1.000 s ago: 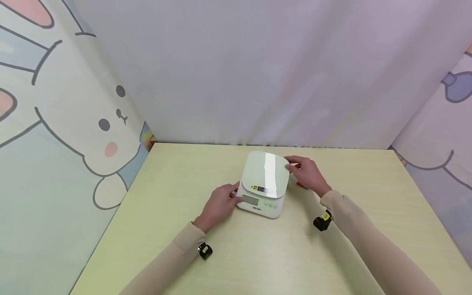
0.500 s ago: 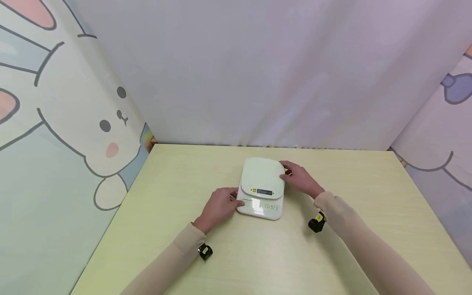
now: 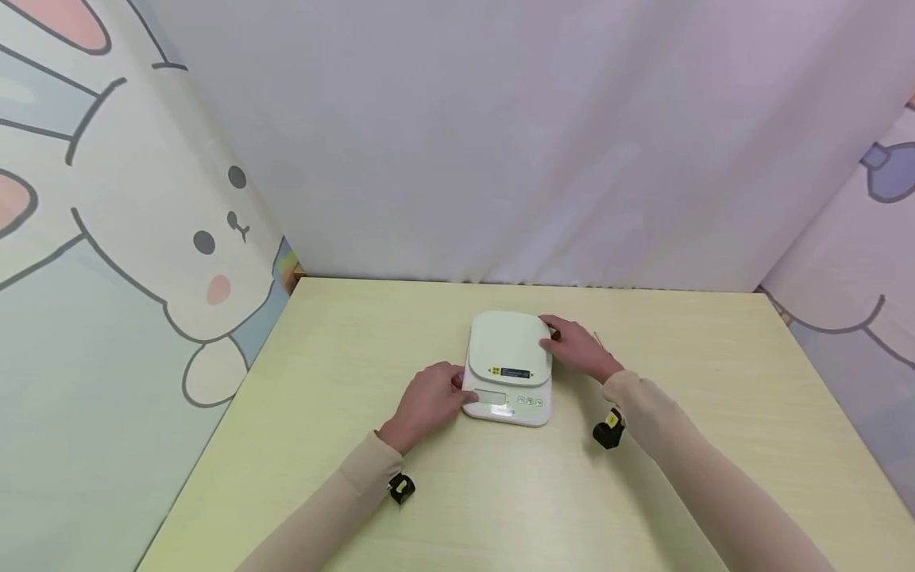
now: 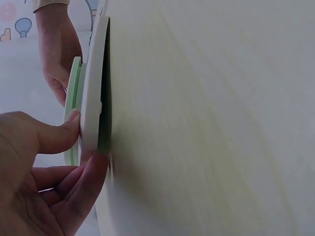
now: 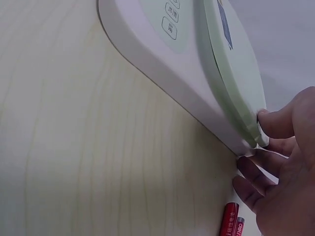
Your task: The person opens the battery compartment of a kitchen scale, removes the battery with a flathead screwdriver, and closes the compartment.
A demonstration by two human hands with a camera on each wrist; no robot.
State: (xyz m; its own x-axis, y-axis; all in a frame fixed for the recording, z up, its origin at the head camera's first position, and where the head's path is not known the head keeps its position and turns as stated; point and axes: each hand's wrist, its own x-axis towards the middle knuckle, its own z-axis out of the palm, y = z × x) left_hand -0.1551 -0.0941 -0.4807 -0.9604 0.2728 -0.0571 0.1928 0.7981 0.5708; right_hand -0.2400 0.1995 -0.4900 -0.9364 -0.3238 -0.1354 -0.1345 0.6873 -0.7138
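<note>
A white digital kitchen scale [image 3: 509, 345] with a pale green platform lies between my two hands, its display and buttons facing me. My left hand [image 3: 431, 397] pinches the scale's near left edge, thumb on top and fingers beneath. In the left wrist view a narrow dark gap shows under the scale's body [image 4: 93, 93]. My right hand [image 3: 577, 347] grips the far right corner. In the right wrist view its thumb presses the platform's rim [image 5: 246, 93] and its other fingers curl at the base's lower edge.
Two red batteries [image 5: 229, 219] lie on the light wooden table [image 3: 357, 334] beside my right hand, partly hidden by it. A plain pale curtain [image 3: 500, 143] hangs behind the table, and printed cartoon cloth [image 3: 143, 222] stands at the left and right.
The scale's far end has come down and nearer to me, and the glare has left its platform. My right hand has moved left and nearer with it. My left hand has barely shifted.
</note>
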